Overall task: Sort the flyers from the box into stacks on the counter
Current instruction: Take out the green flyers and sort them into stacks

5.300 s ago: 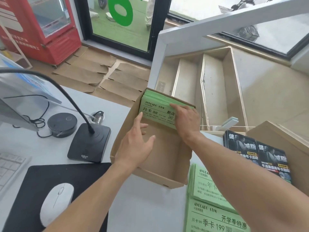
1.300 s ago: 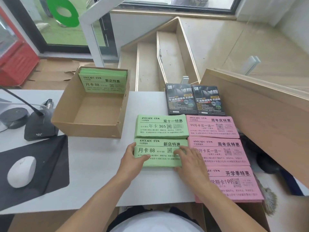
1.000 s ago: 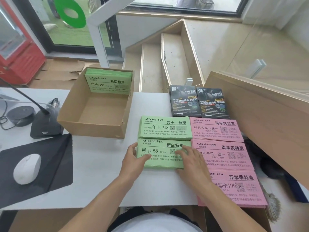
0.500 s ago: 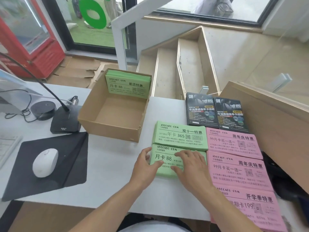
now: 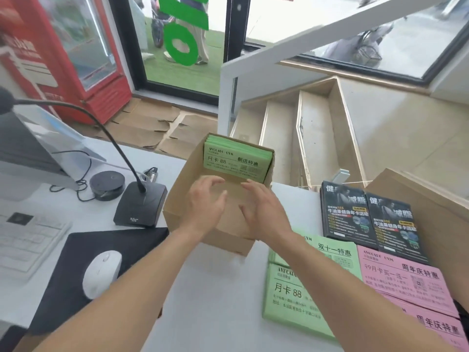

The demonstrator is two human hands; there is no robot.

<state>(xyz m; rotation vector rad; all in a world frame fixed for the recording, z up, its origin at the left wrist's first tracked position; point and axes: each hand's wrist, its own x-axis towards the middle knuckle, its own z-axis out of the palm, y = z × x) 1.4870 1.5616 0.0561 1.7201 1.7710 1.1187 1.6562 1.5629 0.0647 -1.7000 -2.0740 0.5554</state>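
A white counter [image 5: 215,288] fills the lower part of the view, seen from above by the person working at it. At the far left sit a keyboard [image 5: 28,242] and a white mouse [image 5: 101,274] on a black mouse pad [image 5: 76,270]. Just beyond the pad stands a gooseneck microphone [image 5: 140,204] on a black base, with a round black puck [image 5: 107,182] beside it.

In the middle is an open cardboard box [image 5: 177,189]. A bundle of green flyers [image 5: 236,161] stands upright against its far wall; the rest of the box floor looks bare. Both bare hands reach over the box, just in front of that bundle. The left hand [image 5: 205,201] is open with fingers spread and holds nothing. The right hand [image 5: 264,209] is also open, fingers loosely extended, empty. Both are motion-blurred, so whether the fingertips touch the flyers cannot be told.

To the right of the box, sorted stacks lie flat on the counter: two green stacks [image 5: 299,295] one behind the other, partly hidden by the right forearm, then pink stacks [image 5: 406,278] just beside them. Behind the pink ones sit two black flyer stacks [image 5: 368,219] side by side.
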